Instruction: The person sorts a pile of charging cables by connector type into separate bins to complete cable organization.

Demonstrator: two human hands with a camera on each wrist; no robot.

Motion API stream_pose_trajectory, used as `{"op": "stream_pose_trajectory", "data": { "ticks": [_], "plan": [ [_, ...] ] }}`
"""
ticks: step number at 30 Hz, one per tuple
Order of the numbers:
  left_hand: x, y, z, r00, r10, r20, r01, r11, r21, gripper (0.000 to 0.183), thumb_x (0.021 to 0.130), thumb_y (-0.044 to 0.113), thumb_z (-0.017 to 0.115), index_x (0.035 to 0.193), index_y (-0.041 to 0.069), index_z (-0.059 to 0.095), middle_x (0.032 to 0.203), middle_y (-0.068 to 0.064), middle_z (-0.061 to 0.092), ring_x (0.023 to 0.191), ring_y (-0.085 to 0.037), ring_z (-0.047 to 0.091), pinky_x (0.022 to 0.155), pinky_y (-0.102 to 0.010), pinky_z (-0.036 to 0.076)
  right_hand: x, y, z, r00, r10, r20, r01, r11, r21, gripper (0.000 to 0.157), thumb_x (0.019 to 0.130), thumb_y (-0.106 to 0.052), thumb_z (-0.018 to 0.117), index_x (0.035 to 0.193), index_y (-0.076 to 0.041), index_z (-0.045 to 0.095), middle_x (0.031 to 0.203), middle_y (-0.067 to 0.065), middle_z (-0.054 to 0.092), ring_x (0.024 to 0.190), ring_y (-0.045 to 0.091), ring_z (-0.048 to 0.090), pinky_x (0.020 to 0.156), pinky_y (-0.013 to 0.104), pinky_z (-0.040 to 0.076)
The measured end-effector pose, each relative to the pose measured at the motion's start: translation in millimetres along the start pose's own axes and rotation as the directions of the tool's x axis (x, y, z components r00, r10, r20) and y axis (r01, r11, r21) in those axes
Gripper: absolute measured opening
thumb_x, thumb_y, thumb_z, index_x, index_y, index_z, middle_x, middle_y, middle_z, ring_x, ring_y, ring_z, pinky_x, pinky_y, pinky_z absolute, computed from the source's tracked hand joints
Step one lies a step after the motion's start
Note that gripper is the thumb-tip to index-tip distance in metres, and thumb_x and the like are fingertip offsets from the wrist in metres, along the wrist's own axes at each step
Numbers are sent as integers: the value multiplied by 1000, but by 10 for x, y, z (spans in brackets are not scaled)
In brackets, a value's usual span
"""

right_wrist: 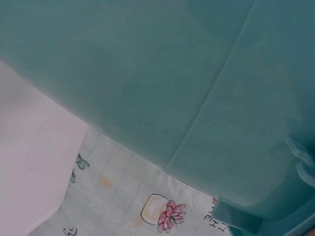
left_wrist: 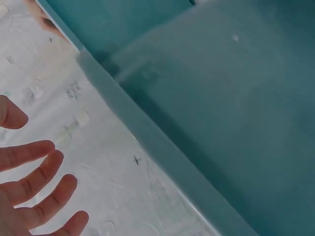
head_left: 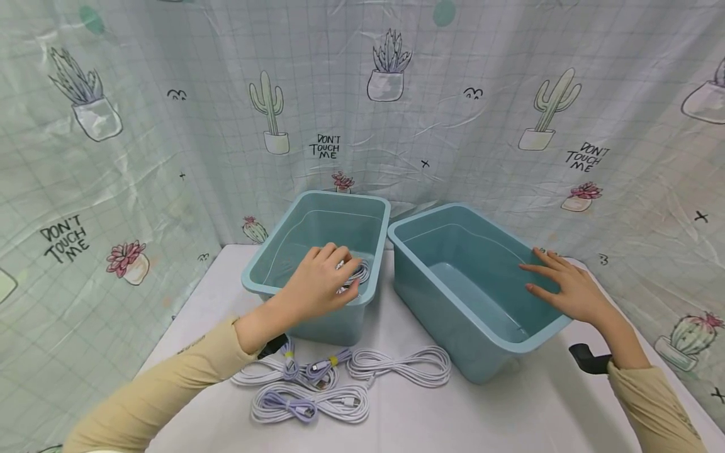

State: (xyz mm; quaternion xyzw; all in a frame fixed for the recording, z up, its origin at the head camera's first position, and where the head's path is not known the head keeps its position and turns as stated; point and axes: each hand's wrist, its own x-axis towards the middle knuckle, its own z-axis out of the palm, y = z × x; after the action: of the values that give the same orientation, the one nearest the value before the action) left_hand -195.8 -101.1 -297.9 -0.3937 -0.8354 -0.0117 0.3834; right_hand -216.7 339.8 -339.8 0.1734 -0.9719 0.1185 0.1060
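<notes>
My left hand (head_left: 325, 280) hovers over the near right part of the left teal bin (head_left: 317, 196), fingers loosely bent. Spread fingertips (left_wrist: 66, 189) show in the left wrist view, with nothing between them. Below that hand, inside the bin, lies a white coiled cable (head_left: 362, 272), partly hidden by the fingers. At the right side of the right teal bin (head_left: 447, 302), my right hand (head_left: 572, 289) has its fingers extended over the rim, holding nothing. The right wrist view is mostly filled by a bin wall (right_wrist: 147, 88).
In front of the bins, several tied cables lie on the white table (head_left: 481, 421): a white coil (head_left: 399, 365), a white and purple bundle (head_left: 308, 402), and others with yellow ties (head_left: 334, 360). A cactus-print curtain (head_left: 226, 138) hangs behind and at both sides.
</notes>
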Motion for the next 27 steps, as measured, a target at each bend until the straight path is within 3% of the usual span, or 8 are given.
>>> {"op": "stream_pose_trajectory", "data": {
  "ticks": [4,14,27],
  "plan": [
    [-26,115,-14,999,42,-20,-42,999,-18,19,73,20,62,91,13,61,82,-1,55,76,-19,49,66,-33,41,-1,6,-1,1000,-3,-5,3,1000,0,51,84,-38,55,124,-7,51,143,23,26,132,44,17,86,71,18],
    [-119,430,-53,990,143,7,-142,985,-93,22,76,21,57,97,14,61,87,1,53,79,-16,47,68,-29,38,4,9,-1,1000,-6,-6,6,1000,-2,50,84,-38,55,124,-7,51,143,23,26,132,44,17,86,71,19],
    [-199,701,158,973,226,44,-222,971,-89,21,78,26,56,97,17,59,89,2,54,81,-15,48,69,-28,39,11,13,5,1000,1,-7,-1,1000,1,51,84,-39,55,124,-8,51,144,22,25,132,44,17,86,71,18]
  ]
}}
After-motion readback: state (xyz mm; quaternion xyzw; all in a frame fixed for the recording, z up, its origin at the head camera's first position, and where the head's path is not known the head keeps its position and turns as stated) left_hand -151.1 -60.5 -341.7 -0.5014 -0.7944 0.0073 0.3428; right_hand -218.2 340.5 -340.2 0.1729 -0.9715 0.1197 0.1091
